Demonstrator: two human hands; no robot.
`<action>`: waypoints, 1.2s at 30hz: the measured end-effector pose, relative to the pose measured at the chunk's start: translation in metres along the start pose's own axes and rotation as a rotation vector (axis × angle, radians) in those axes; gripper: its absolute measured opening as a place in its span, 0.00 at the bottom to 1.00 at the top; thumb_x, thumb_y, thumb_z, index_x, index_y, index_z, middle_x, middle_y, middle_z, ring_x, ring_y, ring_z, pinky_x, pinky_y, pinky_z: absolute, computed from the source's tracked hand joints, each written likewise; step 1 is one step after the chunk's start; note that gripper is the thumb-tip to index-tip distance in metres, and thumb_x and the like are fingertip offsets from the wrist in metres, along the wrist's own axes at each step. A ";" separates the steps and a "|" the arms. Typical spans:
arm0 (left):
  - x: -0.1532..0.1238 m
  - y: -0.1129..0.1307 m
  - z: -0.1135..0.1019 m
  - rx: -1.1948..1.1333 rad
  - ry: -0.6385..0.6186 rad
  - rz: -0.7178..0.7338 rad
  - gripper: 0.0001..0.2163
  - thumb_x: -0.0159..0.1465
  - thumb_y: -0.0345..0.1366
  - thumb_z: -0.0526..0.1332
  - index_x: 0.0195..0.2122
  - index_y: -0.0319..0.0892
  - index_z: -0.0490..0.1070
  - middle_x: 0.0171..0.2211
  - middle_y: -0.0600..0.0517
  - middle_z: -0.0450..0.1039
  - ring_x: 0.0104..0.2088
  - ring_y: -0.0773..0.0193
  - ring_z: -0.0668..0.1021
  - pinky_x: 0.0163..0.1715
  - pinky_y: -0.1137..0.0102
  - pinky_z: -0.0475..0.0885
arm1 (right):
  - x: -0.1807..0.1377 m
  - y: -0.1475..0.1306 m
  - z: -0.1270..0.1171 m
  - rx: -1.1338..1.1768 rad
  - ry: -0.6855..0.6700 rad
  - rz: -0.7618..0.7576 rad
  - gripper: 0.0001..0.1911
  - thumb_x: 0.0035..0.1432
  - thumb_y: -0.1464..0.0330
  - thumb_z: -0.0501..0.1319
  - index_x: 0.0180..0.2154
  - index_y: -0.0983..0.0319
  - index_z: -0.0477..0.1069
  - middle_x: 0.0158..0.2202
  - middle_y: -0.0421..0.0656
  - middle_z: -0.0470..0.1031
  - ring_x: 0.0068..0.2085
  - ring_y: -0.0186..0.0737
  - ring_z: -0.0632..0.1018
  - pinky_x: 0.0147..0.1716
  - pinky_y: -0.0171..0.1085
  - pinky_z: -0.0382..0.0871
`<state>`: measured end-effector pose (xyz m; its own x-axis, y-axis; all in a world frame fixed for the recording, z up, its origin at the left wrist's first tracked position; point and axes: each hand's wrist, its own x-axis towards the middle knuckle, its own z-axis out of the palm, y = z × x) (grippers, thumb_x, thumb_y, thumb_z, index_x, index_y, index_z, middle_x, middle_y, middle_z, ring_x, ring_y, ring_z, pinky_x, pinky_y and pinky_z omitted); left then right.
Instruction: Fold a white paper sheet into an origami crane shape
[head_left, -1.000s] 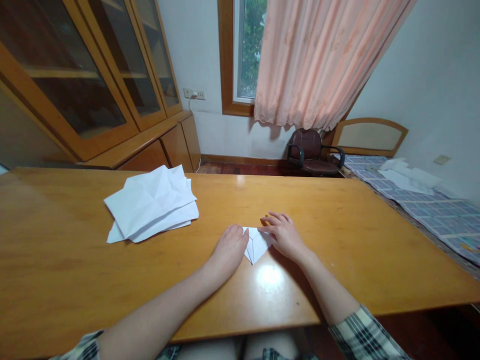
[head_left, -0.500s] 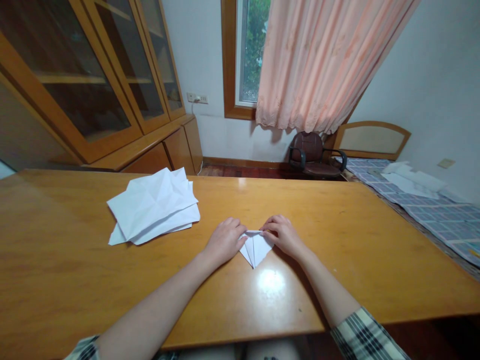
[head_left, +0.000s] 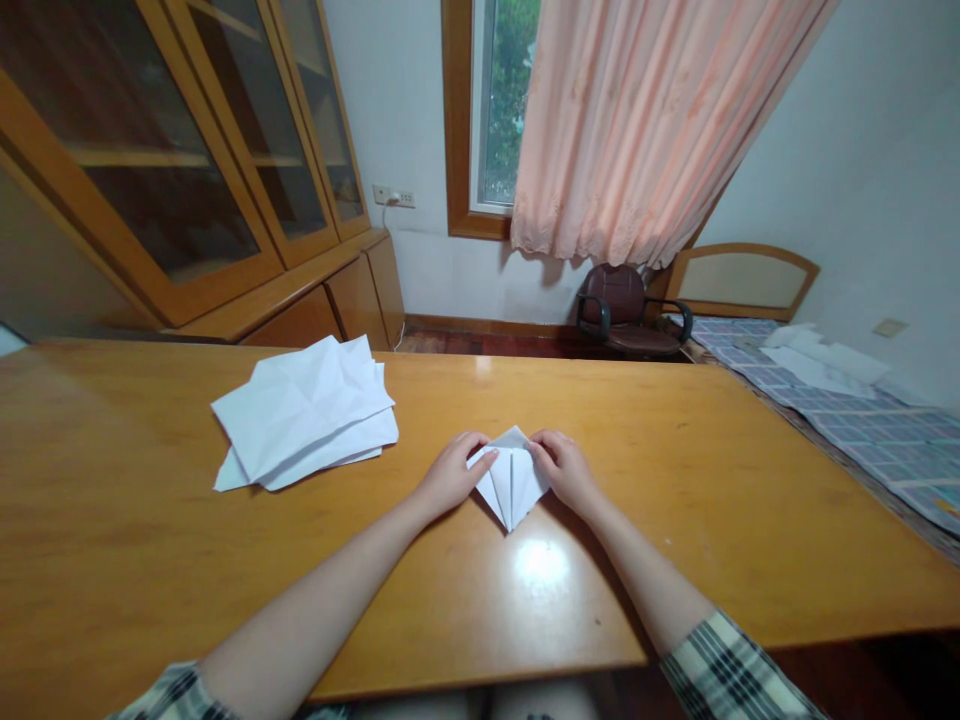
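Note:
A small folded piece of white paper [head_left: 511, 485] lies on the table in front of me, kite-shaped, with a point toward me and a triangular flap at its far end. Crease lines run down its middle. My left hand [head_left: 455, 470] grips its left side, thumb on top and fingers around the far edge. On the opposite side my right hand [head_left: 564, 465] pinches the paper's right edge, its thumb also on top. Parts of both side corners are hidden under the fingers.
A stack of creased white paper sheets [head_left: 311, 410] rests on the wooden table [head_left: 150, 560] to the left. Beyond the far edge are a brown armchair [head_left: 622, 310] and a glass-fronted cabinet [head_left: 292, 190]. A bed [head_left: 847, 400] stands at the right.
The far end of the paper, a straight edge before, now shows a raised triangular flap pointing away from me. Both hands have shifted slightly along the sides, thumbs now on top.

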<state>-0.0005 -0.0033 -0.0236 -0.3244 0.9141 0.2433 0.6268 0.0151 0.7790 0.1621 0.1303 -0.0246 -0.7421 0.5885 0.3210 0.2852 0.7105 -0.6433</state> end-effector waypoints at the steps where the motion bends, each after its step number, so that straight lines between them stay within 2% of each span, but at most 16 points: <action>1: 0.001 0.001 0.001 -0.097 -0.005 -0.037 0.12 0.63 0.43 0.54 0.37 0.40 0.69 0.36 0.50 0.72 0.38 0.61 0.73 0.41 0.68 0.67 | 0.000 -0.001 0.000 0.059 0.007 0.013 0.13 0.62 0.62 0.52 0.31 0.61 0.70 0.29 0.41 0.74 0.33 0.38 0.72 0.35 0.36 0.63; 5: 0.001 0.006 0.003 -0.374 -0.056 -0.154 0.16 0.61 0.47 0.56 0.37 0.38 0.70 0.34 0.50 0.73 0.36 0.61 0.74 0.36 0.70 0.67 | -0.001 -0.001 0.003 0.260 0.011 0.071 0.16 0.61 0.58 0.52 0.30 0.61 0.68 0.27 0.40 0.71 0.29 0.36 0.70 0.29 0.33 0.63; 9: -0.001 0.008 0.004 -0.532 -0.150 -0.237 0.20 0.56 0.49 0.61 0.39 0.35 0.72 0.32 0.50 0.74 0.33 0.61 0.74 0.32 0.71 0.66 | -0.002 -0.002 0.004 0.324 0.002 0.093 0.17 0.60 0.56 0.53 0.29 0.61 0.67 0.26 0.38 0.68 0.28 0.35 0.68 0.27 0.32 0.61; 15: -0.001 0.004 0.006 -0.597 -0.189 -0.289 0.19 0.54 0.47 0.64 0.38 0.35 0.74 0.31 0.50 0.75 0.32 0.61 0.74 0.32 0.71 0.66 | -0.002 -0.008 0.001 0.309 -0.082 0.081 0.21 0.61 0.55 0.50 0.22 0.61 0.61 0.21 0.36 0.60 0.26 0.33 0.64 0.25 0.31 0.57; 20: -0.001 0.005 0.006 -0.610 -0.261 -0.251 0.19 0.54 0.46 0.65 0.39 0.35 0.74 0.33 0.49 0.76 0.33 0.60 0.74 0.33 0.71 0.67 | -0.002 -0.009 0.003 0.326 -0.116 0.059 0.21 0.62 0.56 0.50 0.23 0.61 0.63 0.23 0.37 0.63 0.27 0.34 0.66 0.27 0.32 0.60; 23: -0.001 0.007 0.006 -0.599 -0.250 -0.269 0.19 0.56 0.48 0.63 0.37 0.34 0.74 0.30 0.50 0.74 0.30 0.62 0.73 0.30 0.72 0.65 | -0.002 -0.007 0.006 0.311 -0.126 0.074 0.21 0.62 0.56 0.49 0.22 0.61 0.64 0.22 0.37 0.63 0.27 0.34 0.66 0.26 0.33 0.60; 25: 0.000 0.007 0.008 -0.572 -0.215 -0.283 0.20 0.56 0.50 0.61 0.33 0.34 0.74 0.27 0.51 0.73 0.28 0.64 0.72 0.27 0.74 0.63 | -0.003 -0.007 0.005 0.265 -0.074 0.056 0.20 0.62 0.57 0.51 0.25 0.62 0.67 0.23 0.39 0.65 0.28 0.36 0.68 0.28 0.34 0.61; 28: 0.001 0.005 0.010 -0.526 -0.151 -0.280 0.20 0.56 0.51 0.61 0.31 0.35 0.73 0.26 0.52 0.72 0.27 0.64 0.71 0.26 0.74 0.62 | -0.005 -0.011 -0.004 0.157 0.093 -0.067 0.12 0.60 0.61 0.56 0.39 0.61 0.71 0.35 0.43 0.70 0.37 0.39 0.71 0.36 0.37 0.65; 30: 0.002 0.003 0.011 -0.508 -0.123 -0.273 0.20 0.56 0.52 0.60 0.31 0.35 0.74 0.26 0.52 0.72 0.28 0.63 0.72 0.26 0.74 0.63 | -0.007 -0.014 -0.013 0.080 0.137 -0.178 0.11 0.60 0.65 0.56 0.43 0.59 0.72 0.39 0.45 0.69 0.41 0.41 0.70 0.42 0.40 0.64; 33: 0.002 0.002 0.010 -0.506 -0.102 -0.252 0.20 0.56 0.51 0.60 0.33 0.36 0.74 0.28 0.51 0.73 0.29 0.62 0.73 0.28 0.73 0.64 | -0.010 -0.018 -0.022 -0.039 0.045 -0.260 0.12 0.59 0.70 0.56 0.43 0.57 0.74 0.36 0.44 0.67 0.40 0.42 0.69 0.42 0.42 0.62; 36: 0.003 0.002 0.010 -0.532 -0.082 -0.249 0.20 0.57 0.52 0.60 0.34 0.36 0.74 0.28 0.51 0.74 0.30 0.62 0.73 0.29 0.73 0.65 | -0.010 -0.017 -0.024 -0.079 -0.055 -0.264 0.13 0.57 0.70 0.58 0.44 0.56 0.74 0.34 0.43 0.65 0.39 0.42 0.68 0.40 0.43 0.62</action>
<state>0.0071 0.0033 -0.0266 -0.3465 0.9379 -0.0127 0.0906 0.0470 0.9948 0.1790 0.1214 0.0000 -0.8282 0.3591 0.4303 0.1229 0.8655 -0.4856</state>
